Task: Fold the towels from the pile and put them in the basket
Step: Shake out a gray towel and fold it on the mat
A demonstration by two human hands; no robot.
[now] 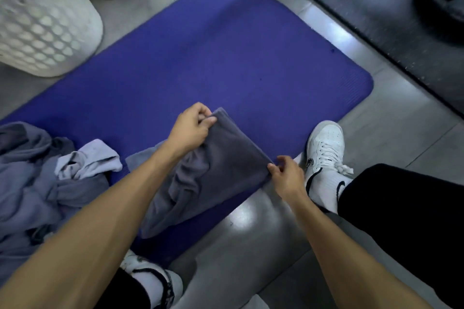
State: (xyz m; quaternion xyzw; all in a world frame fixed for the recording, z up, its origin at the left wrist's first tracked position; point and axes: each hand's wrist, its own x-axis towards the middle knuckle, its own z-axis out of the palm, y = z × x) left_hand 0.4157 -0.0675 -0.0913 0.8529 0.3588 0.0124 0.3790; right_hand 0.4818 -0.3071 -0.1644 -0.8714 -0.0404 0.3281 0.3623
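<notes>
Forearms reach in from the bottom of the view, and between them, nearest you, the dark grey terry towel lies partly on the blue foam mat and partly sagging over its near edge toward the grey tiled floor. Your left hand pinches the towel's far corner, thumb over the top and fingers curled beneath; your right hand pinches the near-right corner between thumb and forefinger, the other fingers loosely raised. Along that held edge the cloth looks already doubled and flat, while the part toward your left forearm is bunched into soft ridges. Judge it as light, limp and not slippery: it will drape from wherever you hold it, so keep each grip right at the corners and draw the edge taut before laying the next fold, or the slack side will likely crease under. To your left sits the crumpled pile of blue-grey and pale lilac towels, spilling off the mat. Your white sneaker rests just beside your right hand at the mat's edge. Farthest away, at the upper left, stands the white perforated plastic laundry basket, well apart from the towel.
</notes>
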